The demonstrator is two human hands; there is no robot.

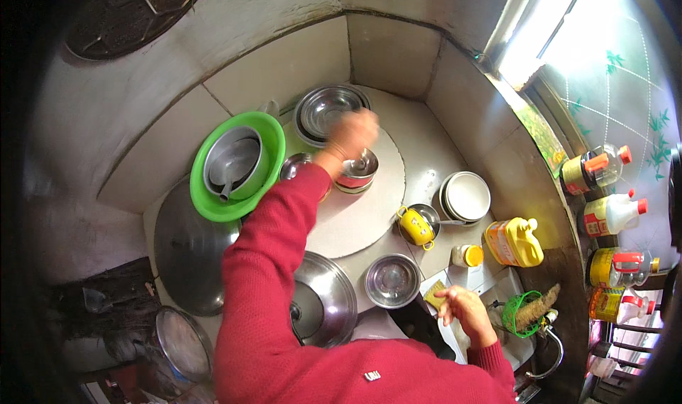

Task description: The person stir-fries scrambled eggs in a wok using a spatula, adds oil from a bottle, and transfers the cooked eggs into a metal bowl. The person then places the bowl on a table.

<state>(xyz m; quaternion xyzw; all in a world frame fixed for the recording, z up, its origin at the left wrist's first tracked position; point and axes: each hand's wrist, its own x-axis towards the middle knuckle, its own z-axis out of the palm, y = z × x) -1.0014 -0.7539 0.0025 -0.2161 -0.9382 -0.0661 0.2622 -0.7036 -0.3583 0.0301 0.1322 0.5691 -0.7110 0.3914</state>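
Note:
My left hand, blurred, is stretched over a round pale board. It overlaps the near edge of nested stainless steel basins; whether it grips anything cannot be told. Just below its wrist, a steel bowl sits on a small stack of bowls, and another small steel bowl is partly hidden by my forearm. My right hand is at the sink's edge, its fingers pinched on a yellow-green scouring sponge. A steel basin stands beside the sponge.
A green plastic basin holds metal pots at left, near a large dark lid. White bowls, a yellow-handled cup, a jar and an oil jug stand at right. A faucet overhangs the sink; bottles line the windowsill.

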